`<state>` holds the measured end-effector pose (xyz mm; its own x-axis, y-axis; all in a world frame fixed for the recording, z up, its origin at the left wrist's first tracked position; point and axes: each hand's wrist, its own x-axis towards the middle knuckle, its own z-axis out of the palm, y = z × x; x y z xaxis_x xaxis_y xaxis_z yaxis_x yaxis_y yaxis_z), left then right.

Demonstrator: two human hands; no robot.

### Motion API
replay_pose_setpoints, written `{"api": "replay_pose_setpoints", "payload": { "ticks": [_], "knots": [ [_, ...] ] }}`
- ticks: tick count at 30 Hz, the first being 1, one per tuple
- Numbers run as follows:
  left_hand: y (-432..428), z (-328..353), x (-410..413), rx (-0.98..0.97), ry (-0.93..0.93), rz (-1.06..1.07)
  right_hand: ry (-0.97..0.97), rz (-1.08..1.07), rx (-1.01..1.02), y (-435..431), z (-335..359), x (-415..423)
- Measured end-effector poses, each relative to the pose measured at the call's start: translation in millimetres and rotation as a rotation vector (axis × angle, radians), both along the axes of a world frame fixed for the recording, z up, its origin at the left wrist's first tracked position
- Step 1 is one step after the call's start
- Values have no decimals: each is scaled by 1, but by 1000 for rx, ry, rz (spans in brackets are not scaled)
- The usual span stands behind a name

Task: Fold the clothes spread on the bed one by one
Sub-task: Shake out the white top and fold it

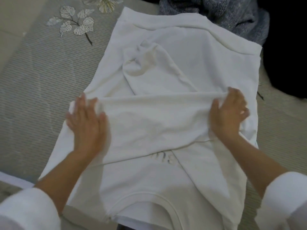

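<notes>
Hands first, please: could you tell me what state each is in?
Left hand: gripping the white shirt by its fold.
Right hand: gripping the same fold.

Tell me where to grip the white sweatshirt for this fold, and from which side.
Pinch the white sweatshirt at both ends of its raised fold, coming in from the outer sides, where the left hand and right hand sit. The ridge runs straight across, so end grips likely keep it even.

dim, soft light | motion blur on hands (88, 120) | dark top-right corner
</notes>
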<state>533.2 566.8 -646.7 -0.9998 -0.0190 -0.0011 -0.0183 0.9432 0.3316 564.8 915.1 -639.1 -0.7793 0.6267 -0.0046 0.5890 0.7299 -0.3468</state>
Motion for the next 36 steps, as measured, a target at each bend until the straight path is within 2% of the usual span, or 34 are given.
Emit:
{"api": "replay_pose_setpoints", "payload": {
  "ticks": [3, 5, 6, 8, 13, 17, 18, 21, 22, 25, 27, 30, 34, 36],
  "knots": [
    [43, -7, 37, -45, -105, -289, 20, 496, 42, -77, -7, 24],
    [70, -15, 50, -61, -170, -326, -92, 750, 93, -115, -18, 33],
    [75, -19, 51, -72, -192, -304, -180, 795, 106, -120, -23, 35],
    [63, -25, 48, -126, -212, -249, -301, 742, 121, -98, -35, 37],
    [-20, -26, 47, -223, -241, -79, -441, 438, 203, -7, -34, 65],
    [-30, -21, 48, -187, -281, -23, -443, 260, 133, -19, -28, 66],
    [-28, -20, 50, -166, -284, -28, -416, 253, 109, -30, -25, 67],
    [-38, -17, 64, -164, -267, -132, -432, 460, 86, -53, -22, 96],
    [-47, -17, 69, -173, -266, -159, -472, 451, 66, -53, -21, 109],
    [-69, -13, 78, -176, -293, -186, -569, 231, 61, -49, -13, 140],
    [-73, -9, 79, -161, -331, -222, -540, 202, 100, -57, -4, 158],
    [-83, -1, 85, -178, -402, -403, -476, 302, 71, -88, 15, 198],
    [-110, 10, 109, -234, -367, -957, -484, 405, 73, -127, 30, 275],
    [-122, 13, 127, -248, -326, -1156, -504, 412, 51, -136, 33, 312]
  ]
}}
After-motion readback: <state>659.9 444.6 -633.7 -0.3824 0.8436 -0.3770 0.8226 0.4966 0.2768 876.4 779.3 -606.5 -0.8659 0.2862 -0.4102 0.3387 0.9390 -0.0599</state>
